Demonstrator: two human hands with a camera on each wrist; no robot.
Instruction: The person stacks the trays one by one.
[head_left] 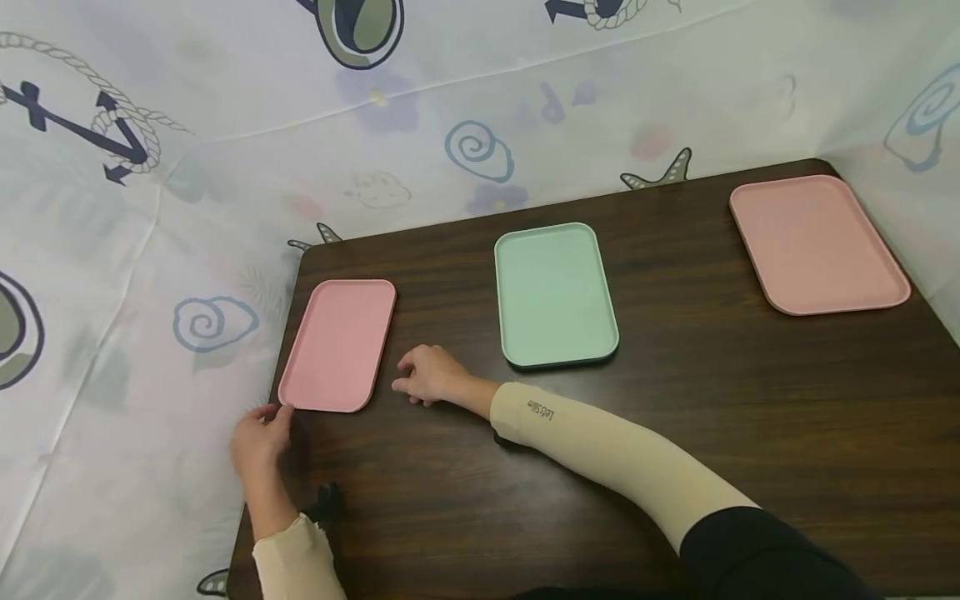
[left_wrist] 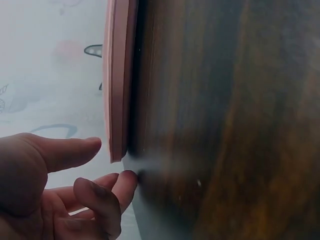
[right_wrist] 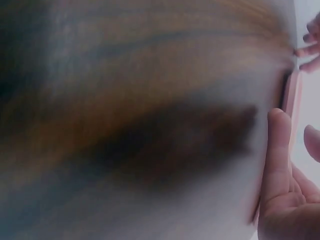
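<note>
A pink tray (head_left: 339,346) lies flat at the left end of the dark wooden table. My left hand (head_left: 261,442) is at its near left corner, thumb and fingers parted and loosely bent. In the left wrist view a small gap shows between the thumb (left_wrist: 82,152) and the tray's edge (left_wrist: 117,100). To the right of the same tray, my right hand (head_left: 433,375) hovers low over the table with relaxed fingers and nothing in them. In the right wrist view its fingers (right_wrist: 278,145) overlap the tray's pink side.
A mint green tray (head_left: 557,292), with a dark rim beneath its near edge, lies mid-table. Another, paler pink tray (head_left: 821,246) lies at the far right corner. The wooden table (head_left: 570,525) meets patterned white cloth (head_left: 247,183) at its back and left sides.
</note>
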